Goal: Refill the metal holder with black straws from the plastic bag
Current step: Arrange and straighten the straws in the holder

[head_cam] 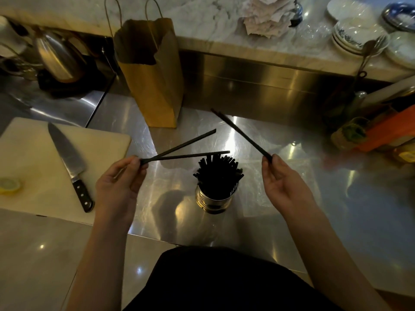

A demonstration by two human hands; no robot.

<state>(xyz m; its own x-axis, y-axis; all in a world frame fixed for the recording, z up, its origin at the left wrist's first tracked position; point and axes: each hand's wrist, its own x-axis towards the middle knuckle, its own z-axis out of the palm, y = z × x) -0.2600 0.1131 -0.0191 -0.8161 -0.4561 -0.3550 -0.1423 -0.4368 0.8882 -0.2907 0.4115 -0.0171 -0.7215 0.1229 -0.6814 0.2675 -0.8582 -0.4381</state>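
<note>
Your left hand (119,182) pinches two black straws (186,149) at their near ends between thumb and fingers; the two fan out to the right and away from you, one angled up toward the paper bag, the other running nearly level with its tip above the holder's rim. Your right hand (283,182) grips another thin bunch of straws (242,133), two from the tips though hard to count, at the near end, and they slant up and to the left, away from you. The metal holder (212,200) stands upright on the steel bench (292,216) between your two hands, slightly nearer you than the fingertips, already packed with black straws (219,173) that splay out above its rim. None of the held straws touches the holder. Clear crinkled plastic (258,194), possibly the bag, lies flat on the bench around and right of the holder, hard to make out against the glare. A brown paper bag (150,75) stands open behind the holder, well apart. To your left a white cutting board (29,158) carries a chef's knife (69,162) and a lemon piece (9,185) at its left edge. A kettle (58,57) sits far left at the back; stacked plates (359,34) sit on the raised marble ledge at far right.
</note>
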